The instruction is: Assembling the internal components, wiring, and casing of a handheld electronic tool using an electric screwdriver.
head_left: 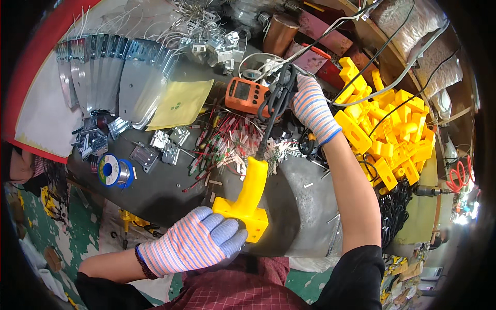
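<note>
A yellow plastic handle (251, 188) with a boxy end is held low over the near edge of the bench. My left hand (194, 243), in a striped glove, closes its fingers around the boxy end. From the handle's far end a black cord (268, 132) runs up to a folded bundle. My right hand (311, 107), gloved alike, is closed on that bundle; its fingertips are partly hidden. An orange meter (246, 96) with a small screen lies just left of the bundle.
Yellow plastic housings (395, 134) are heaped at the right. Red and green leads (219, 137) lie mid-bench. Farther left are a solder spool (114, 171), a yellow paper sheet (181, 105) and metal plates (137, 77). A copper-coloured cylinder (280, 35) stands behind; loose cables cross the upper right.
</note>
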{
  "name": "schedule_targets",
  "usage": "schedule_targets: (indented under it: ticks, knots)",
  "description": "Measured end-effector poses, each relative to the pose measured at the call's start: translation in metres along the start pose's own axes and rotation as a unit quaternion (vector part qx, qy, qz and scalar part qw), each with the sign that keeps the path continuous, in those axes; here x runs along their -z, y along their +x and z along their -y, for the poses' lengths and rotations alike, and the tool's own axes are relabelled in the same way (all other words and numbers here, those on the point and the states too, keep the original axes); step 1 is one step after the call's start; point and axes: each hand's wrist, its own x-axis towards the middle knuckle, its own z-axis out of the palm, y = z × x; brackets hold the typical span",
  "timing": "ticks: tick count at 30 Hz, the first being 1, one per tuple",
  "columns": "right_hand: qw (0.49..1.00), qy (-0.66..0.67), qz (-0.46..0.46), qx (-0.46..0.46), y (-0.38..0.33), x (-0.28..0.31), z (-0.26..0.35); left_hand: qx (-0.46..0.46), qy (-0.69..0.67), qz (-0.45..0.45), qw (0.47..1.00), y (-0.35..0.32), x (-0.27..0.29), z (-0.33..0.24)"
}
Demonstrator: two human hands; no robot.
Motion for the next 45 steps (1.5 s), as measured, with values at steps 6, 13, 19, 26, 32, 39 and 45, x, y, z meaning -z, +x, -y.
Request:
schedule_targets:
  ticks: [6,13,19,26,32,39,45]
  knots:
    - [1.000,0.009,-0.002,-0.019,0.003,0.000,-0.001,-0.061,0.053,0.043,0.996,0.009,-0.001,0.004]
    - [0.999,0.008,0.024,-0.046,0.005,0.006,0.001,-0.043,0.070,0.041,0.996,0.012,0.000,0.000]
    - [1.000,0.003,0.017,-0.025,0.007,-0.004,0.000,-0.078,0.088,0.019,0.993,0.006,0.004,0.001]
    - [0.999,0.024,-0.011,-0.023,-0.003,-0.007,0.004,-0.144,0.117,0.051,0.981,0.006,0.001,0.003]
    - [0.989,0.139,-0.051,-0.009,0.006,0.003,0.010,0.160,0.017,0.048,0.986,-0.001,-0.014,-0.025]
    - [0.994,0.085,-0.061,-0.035,0.020,-0.022,-0.012,0.003,0.163,0.085,0.983,0.009,-0.004,-0.017]
    - [0.986,0.126,-0.104,-0.034,0.012,-0.024,-0.006,-0.048,0.122,0.090,0.987,0.009,-0.012,-0.003]
